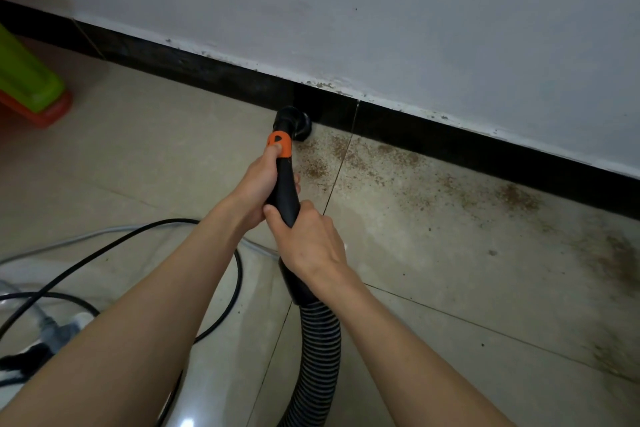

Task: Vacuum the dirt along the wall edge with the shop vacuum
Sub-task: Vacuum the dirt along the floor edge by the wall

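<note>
Both hands grip the black wand point(285, 191) (left hand point(258, 180) near the orange collar, right hand point(308, 243) behind) to steer its round brush point(299, 125), probably touching the baseboard point(450, 142), toward the brown dirt point(353, 156).

**Brush nozzle at the baseboard, both hands on the wand**

At the centre of the frame the left hand point(258, 180) grips the black wand point(287, 191), its thumb on the orange collar point(279, 144). Just below it, the right hand point(308, 239) wraps the wand where it meets the ribbed hose point(317, 354), which runs down to the bottom edge. The round brush nozzle point(297, 123) sits on the tiled floor point(149, 149) against the black baseboard point(450, 146). Brown dirt point(349, 152) spreads right of the nozzle along the wall edge. A black cable point(138, 236) loops at lower left; a green and orange object point(29, 87) sits at the left edge.
</note>
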A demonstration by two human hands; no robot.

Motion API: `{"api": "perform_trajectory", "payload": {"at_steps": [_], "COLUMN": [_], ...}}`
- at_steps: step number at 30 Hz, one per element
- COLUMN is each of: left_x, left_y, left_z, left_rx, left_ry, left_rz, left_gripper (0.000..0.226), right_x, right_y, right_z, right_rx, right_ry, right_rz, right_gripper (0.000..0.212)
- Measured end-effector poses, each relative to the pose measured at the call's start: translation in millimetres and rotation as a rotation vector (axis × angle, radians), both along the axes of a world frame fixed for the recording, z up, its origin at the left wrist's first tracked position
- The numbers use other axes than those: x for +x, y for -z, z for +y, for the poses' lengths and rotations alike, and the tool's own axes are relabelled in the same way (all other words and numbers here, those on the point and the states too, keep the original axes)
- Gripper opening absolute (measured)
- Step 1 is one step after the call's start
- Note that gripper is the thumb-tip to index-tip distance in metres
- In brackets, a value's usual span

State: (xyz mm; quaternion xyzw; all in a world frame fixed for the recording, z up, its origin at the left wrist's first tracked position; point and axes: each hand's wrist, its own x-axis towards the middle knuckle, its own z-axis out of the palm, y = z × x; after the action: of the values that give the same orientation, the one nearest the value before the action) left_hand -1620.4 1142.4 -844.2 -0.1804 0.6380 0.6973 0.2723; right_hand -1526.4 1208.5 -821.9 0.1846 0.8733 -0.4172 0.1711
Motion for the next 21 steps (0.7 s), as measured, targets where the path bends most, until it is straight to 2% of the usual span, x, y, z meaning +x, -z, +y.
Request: {"api": "perform_trajectory", "payload": {"at_steps": [9, 21], "left_x": [6.8, 26.9], "left_y": [-3.6, -17.3], "left_z": [-13.4, 3.1], "left_rx": [-0.141, -0.084], "left_ry": [-0.04, 0.049], "left_rz": [0.006, -0.015], "left_gripper": [0.041, 0.039], "right_x": [9.9, 25.0], "right_y": [-7.4, -13.2], "right_z": [-10.9, -2.2], "right_rx": [-0.096, -0.038], "right_ry": [-0.004, 0.052], "right_rz": [-0.013, -0.022], "right_gripper": [0.049, 0.049]}}
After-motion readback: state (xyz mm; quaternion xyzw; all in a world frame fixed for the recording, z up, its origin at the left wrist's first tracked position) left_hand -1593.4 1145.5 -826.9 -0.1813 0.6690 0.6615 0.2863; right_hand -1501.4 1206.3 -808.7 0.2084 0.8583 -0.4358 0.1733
